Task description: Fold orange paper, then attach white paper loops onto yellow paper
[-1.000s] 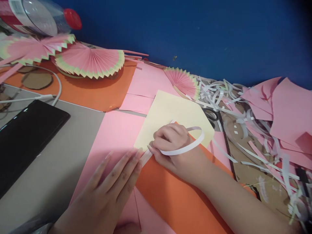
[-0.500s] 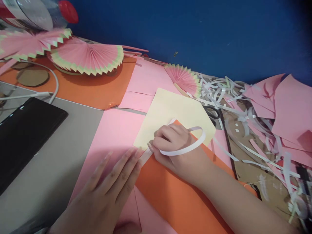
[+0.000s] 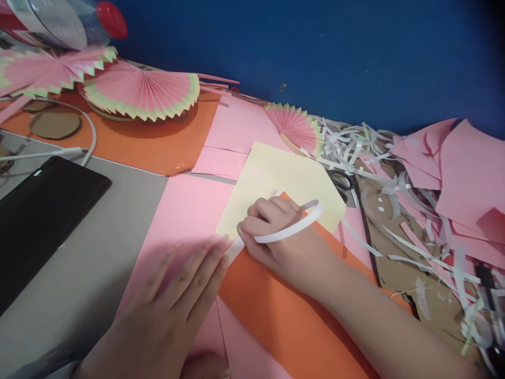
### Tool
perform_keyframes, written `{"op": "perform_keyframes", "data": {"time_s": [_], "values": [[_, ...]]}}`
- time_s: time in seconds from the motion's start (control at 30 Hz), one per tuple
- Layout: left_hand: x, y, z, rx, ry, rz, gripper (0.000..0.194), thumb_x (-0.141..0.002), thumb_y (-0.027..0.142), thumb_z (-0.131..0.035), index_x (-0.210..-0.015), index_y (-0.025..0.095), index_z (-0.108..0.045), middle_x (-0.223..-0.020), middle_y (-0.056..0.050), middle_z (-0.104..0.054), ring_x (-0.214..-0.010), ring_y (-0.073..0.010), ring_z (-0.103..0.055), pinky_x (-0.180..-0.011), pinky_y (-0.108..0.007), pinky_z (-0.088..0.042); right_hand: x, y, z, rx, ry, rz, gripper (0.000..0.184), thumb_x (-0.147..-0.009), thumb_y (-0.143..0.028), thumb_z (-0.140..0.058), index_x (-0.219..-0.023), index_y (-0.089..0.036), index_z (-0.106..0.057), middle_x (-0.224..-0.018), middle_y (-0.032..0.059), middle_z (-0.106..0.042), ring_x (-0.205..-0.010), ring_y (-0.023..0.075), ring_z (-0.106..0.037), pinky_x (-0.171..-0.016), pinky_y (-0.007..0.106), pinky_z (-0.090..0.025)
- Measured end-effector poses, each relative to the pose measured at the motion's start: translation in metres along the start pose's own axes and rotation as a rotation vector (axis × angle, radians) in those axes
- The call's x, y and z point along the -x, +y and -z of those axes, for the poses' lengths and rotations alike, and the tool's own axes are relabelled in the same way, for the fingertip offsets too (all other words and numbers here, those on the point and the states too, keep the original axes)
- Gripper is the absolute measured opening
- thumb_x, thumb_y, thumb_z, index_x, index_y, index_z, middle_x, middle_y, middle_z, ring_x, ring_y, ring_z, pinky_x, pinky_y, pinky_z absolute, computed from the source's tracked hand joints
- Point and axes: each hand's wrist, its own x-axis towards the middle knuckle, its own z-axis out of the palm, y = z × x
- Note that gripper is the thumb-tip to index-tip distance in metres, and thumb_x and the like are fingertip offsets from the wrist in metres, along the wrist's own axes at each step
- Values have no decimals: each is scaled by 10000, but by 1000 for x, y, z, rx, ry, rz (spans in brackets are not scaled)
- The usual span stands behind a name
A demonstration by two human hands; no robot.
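My right hand [image 3: 280, 231] is closed in a pinch on a narrow white paper strip [image 3: 290, 230], which loops over the back of the hand. It looks like the backing of double-sided tape. Under that hand lies an orange sheet [image 3: 252, 295], with a white band [image 3: 235, 249] along its upper left edge. My left hand [image 3: 169, 300] is spread flat, fingertips beside this band, over pink paper [image 3: 158, 231]. A pale yellow sheet [image 3: 276, 163] sits beneath the far corner of the orange one.
Folded pink paper fans [image 3: 145, 92] stand at the back left near a bottle [image 3: 71, 23]. A black phone-like device [image 3: 47, 210] lies left. Scissors [image 3: 341, 181], curled white scraps [image 3: 355, 147], cardboard [image 3: 414, 284] and pink sheets [image 3: 473, 184] occupy the right. Behind rises a blue panel [image 3: 295, 52].
My right hand has shifted slightly left along the orange sheet's edge, and the white strip's loop has become narrower. My left hand has barely moved.
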Motion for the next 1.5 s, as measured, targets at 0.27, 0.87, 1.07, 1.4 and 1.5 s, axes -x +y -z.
{"op": "perform_keyframes", "data": {"time_s": [0.27,0.87,1.07,1.4,1.5], "values": [[-17,-4,8,2,-28,-18,814,-793,636,-458,-1381,80,-367,-1475,-107,-317,-1354,-305,-247,-1117,-452,-113,2,-1,2,9,-7,-1,185,-876,-181,-408,-723,-176,-513,-809,32,-504,-682,133,-386,-609,298,-245],[-14,0,6,-47,-58,-32,797,-856,631,-334,-1449,118,-188,-1529,-66,-143,-1404,-276,-95,-1105,-463,-116,8,7,12,96,45,16,236,-905,-298,-392,-747,-184,-526,-773,25,-534,-731,159,-460,-663,303,-286],[-12,8,7,-55,-48,25,775,-859,642,-310,-1417,105,-284,-1518,-72,-182,-1402,-302,-80,-1101,-517,-105,9,9,21,-195,-12,71,122,-874,-244,-459,-794,-185,-530,-806,9,-537,-773,139,-461,-718,277,-325],[2,5,17,-44,-29,-38,767,-850,624,-359,-1427,129,-259,-1514,-45,-217,-1402,-244,-119,-1099,-427,-155,11,-2,10,-185,8,145,118,-860,-207,-435,-762,-182,-495,-768,12,-505,-733,142,-422,-693,292,-316],[-5,10,15,-42,16,-2,742,-848,647,-332,-1379,130,-371,-1493,-57,-278,-1388,-253,-175,-1111,-468,-97,12,-3,7,-157,14,145,96,-843,-174,-437,-771,-183,-500,-772,10,-495,-738,140,-414,-695,290,-311]]}}
